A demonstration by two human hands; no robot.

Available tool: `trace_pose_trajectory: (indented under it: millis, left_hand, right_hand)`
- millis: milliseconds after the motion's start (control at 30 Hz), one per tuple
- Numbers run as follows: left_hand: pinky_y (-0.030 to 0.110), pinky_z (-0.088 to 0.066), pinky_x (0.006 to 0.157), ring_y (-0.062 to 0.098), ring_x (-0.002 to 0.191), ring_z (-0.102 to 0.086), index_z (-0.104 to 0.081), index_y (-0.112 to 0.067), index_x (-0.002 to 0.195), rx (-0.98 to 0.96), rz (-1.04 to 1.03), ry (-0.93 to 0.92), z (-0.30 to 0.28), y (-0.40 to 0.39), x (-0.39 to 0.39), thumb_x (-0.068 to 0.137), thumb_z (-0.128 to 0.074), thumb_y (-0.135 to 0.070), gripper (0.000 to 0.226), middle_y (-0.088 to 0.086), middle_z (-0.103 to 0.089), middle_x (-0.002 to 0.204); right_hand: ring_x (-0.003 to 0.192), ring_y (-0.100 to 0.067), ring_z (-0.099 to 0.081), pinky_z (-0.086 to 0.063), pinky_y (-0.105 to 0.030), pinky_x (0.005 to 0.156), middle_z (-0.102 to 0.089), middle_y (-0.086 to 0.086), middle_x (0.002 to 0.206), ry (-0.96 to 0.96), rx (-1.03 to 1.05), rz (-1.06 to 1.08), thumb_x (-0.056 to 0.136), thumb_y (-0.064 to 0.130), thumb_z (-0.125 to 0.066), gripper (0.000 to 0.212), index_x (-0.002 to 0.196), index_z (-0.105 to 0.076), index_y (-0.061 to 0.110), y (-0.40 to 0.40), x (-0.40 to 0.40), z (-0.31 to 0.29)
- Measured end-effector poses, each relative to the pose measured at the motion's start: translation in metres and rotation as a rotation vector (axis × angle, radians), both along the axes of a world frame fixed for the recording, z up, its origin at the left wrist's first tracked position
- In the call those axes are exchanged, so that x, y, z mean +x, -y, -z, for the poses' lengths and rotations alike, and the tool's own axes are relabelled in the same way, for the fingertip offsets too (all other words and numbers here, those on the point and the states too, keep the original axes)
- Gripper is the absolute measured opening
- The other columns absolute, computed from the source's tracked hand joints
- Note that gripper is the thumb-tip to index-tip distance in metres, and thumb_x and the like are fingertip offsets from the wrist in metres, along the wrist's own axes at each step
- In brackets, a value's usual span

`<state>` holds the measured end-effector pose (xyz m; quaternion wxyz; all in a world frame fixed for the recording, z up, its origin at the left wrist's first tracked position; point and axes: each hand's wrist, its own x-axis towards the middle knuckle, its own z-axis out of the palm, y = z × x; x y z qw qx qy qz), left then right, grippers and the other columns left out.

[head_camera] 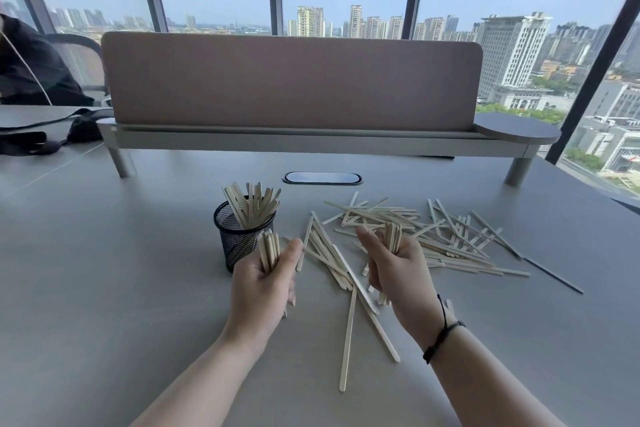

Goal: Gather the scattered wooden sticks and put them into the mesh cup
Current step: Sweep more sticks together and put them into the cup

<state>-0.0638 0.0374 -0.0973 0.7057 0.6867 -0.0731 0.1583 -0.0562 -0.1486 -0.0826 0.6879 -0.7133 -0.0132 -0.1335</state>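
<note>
Both hands (262, 282) (394, 267) grip stick bundles (270, 250) upright — beside mesh cup (239, 236) (sticks upright inside).

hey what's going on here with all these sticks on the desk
A person is clearing up wooden sticks into a black mesh cup, which already stands partly filled. The left hand grips a small bundle right beside the cup, and the right hand grips another bundle over the scattered pile. Many sticks still lie loose on the grey desk.
</note>
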Motion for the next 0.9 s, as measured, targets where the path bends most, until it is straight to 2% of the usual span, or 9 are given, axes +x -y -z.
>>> trace_pose_trajectory:
  millis: [67,133,200,300,467,533,667,767,900]
  left_hand:
    - [0.036,-0.025,0.044,0.020,0.042,-0.026,-0.034,-0.017,0.049,0.017,0.002,-0.012,0.000,-0.001,0.000,0.086,-0.066,-0.043,0.056,0.010,-0.029,0.047]
    - [0.036,-0.016,0.047,0.020,0.047,-0.018,-0.023,-0.017,0.053,0.035,0.008,-0.030,0.000,-0.001,0.000,0.082,-0.066,-0.049,0.061,0.008,-0.021,0.050]
    - [0.032,-0.012,0.048,0.017,0.046,-0.015,-0.022,-0.021,0.053,0.001,0.038,-0.049,0.000,-0.001,0.000,0.084,-0.065,-0.045,0.059,0.005,-0.019,0.049]
    - [0.034,-0.012,0.047,0.015,0.045,-0.016,-0.022,-0.021,0.053,0.007,0.061,-0.043,-0.001,0.001,-0.002,0.087,-0.061,-0.040,0.056,0.004,-0.020,0.047]
    - [0.032,-0.012,0.047,0.018,0.048,-0.014,-0.022,-0.017,0.056,-0.008,0.062,-0.049,0.001,-0.001,0.000,0.085,-0.065,-0.050,0.062,0.005,-0.019,0.049]
    - [0.034,-0.013,0.049,0.019,0.050,-0.015,-0.023,-0.017,0.056,-0.018,0.051,-0.051,0.000,-0.003,0.001,0.085,-0.064,-0.054,0.062,0.004,-0.020,0.051]
    - [0.031,-0.014,0.051,0.015,0.047,-0.017,-0.034,-0.027,0.046,-0.049,0.030,-0.035,-0.003,-0.009,0.003,0.094,-0.060,-0.043,0.057,-0.008,-0.022,0.047]
    - [0.035,-0.011,0.051,0.017,0.050,-0.014,-0.028,-0.022,0.052,-0.079,-0.011,-0.062,-0.004,-0.014,0.005,0.084,-0.061,-0.058,0.058,-0.002,-0.019,0.050]
    - [0.032,-0.013,0.050,0.017,0.050,-0.015,-0.026,-0.023,0.051,-0.101,-0.028,-0.071,-0.002,-0.014,0.009,0.085,-0.062,-0.050,0.056,-0.003,-0.019,0.050]
  right_hand:
    - [0.042,-0.019,-0.025,-0.024,-0.026,0.045,-0.029,-0.009,0.048,-0.003,-0.009,-0.015,0.080,0.052,-0.067,0.065,0.056,-0.030,0.003,0.000,0.000,0.000]
    - [0.039,-0.019,-0.024,-0.024,-0.026,0.046,-0.029,-0.007,0.044,-0.009,-0.039,-0.017,0.091,0.042,-0.062,0.062,0.047,-0.030,0.013,-0.001,-0.001,-0.002]
    - [0.039,-0.018,-0.022,-0.023,-0.028,0.046,-0.028,-0.004,0.042,-0.030,-0.029,-0.013,0.097,0.033,-0.057,0.062,0.043,-0.029,0.021,-0.005,-0.002,-0.008]
    - [0.040,-0.014,-0.016,-0.015,-0.029,0.047,-0.022,0.001,0.041,-0.042,0.163,-0.085,0.097,0.029,-0.055,0.062,0.042,-0.027,0.025,-0.019,0.000,-0.026]
    - [0.041,-0.014,-0.015,-0.011,-0.033,0.048,-0.024,0.005,0.039,0.062,0.321,-0.223,0.099,0.033,-0.050,0.063,0.040,-0.030,0.024,-0.078,0.023,-0.079]
    - [0.039,-0.016,-0.020,-0.017,-0.030,0.046,-0.026,0.003,0.039,0.100,0.310,-0.233,0.099,0.035,-0.050,0.066,0.038,-0.031,0.023,-0.107,0.036,-0.101]
    - [0.038,-0.017,-0.031,-0.031,-0.027,0.046,-0.034,-0.004,0.045,0.053,0.240,-0.175,0.096,0.041,-0.057,0.057,0.048,-0.035,0.018,-0.149,0.067,-0.117]
    - [0.040,-0.017,-0.044,-0.041,-0.033,0.052,-0.045,-0.001,0.046,0.042,0.096,-0.167,0.093,0.034,-0.063,0.043,0.058,-0.045,0.016,-0.161,0.084,-0.105]
    - [0.060,-0.016,-0.063,-0.057,-0.040,0.066,-0.068,-0.002,0.064,0.120,-0.089,-0.088,0.090,0.022,-0.067,0.016,0.080,-0.063,0.010,-0.155,0.087,-0.100]
